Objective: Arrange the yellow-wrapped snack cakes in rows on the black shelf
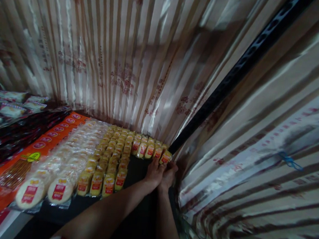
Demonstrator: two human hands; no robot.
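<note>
Our fingers hide behind our hands, so we cannot tell their grip. Left hand point(154, 173) and right hand point(169, 175) touch the last packet point(165, 157) in the shelf's point(141, 170) dim corner, by striped plastic sheeting point(255, 172).

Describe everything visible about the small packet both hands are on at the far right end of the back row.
The end packet is a small clear-wrapped pack with yellowish contents and a red-and-white label. It closes the back row on the dark shelf surface, beside the black perforated post and the striped plastic sheeting. It leans slightly. The left hand and right hand touch its near side; how firmly they hold it cannot be told.
</note>
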